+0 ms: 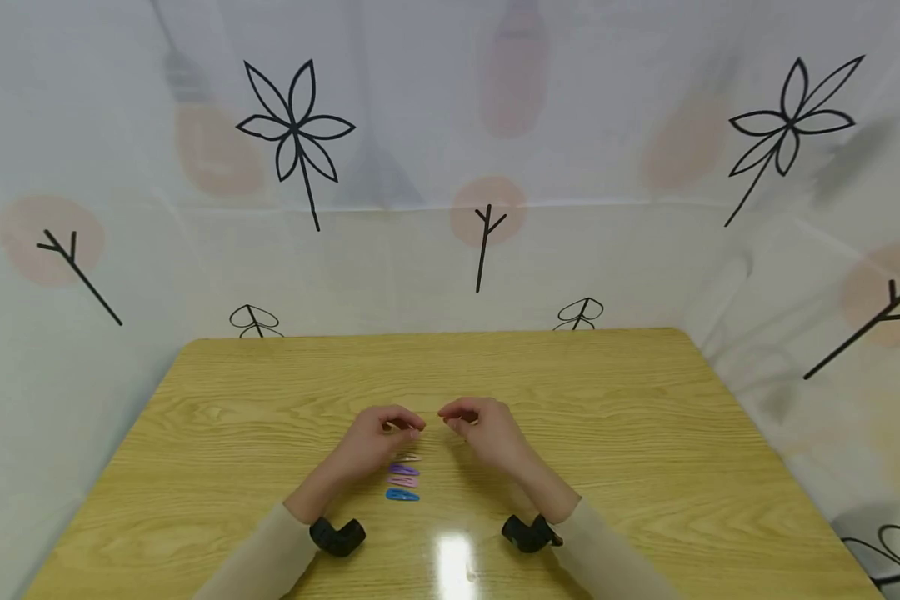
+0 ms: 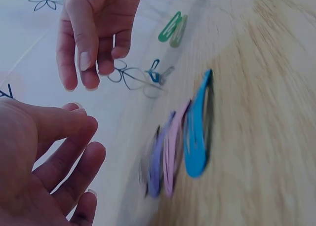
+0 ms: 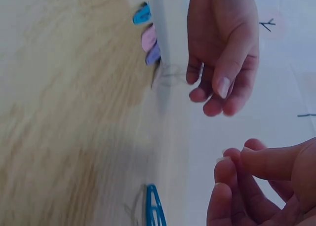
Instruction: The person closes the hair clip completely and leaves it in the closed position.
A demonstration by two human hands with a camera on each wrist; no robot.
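Observation:
Over the middle of the table, my left hand and right hand face each other, fingertips a short gap apart. Both have loosely bent fingers, thumbs close to the index fingers, and nothing visible held. Just below the left hand lies a column of snap hair clips: a brownish one, a purple one, a pink one and a blue one. In the left wrist view, a green hair clip and a teal hair clip lie on the right hand's side; the head view hides them.
The wood-grain table reaches back to a pale cloth backdrop with black plant drawings, which also hangs at both sides. A dark camera mount sits on the left wrist and another on the right wrist.

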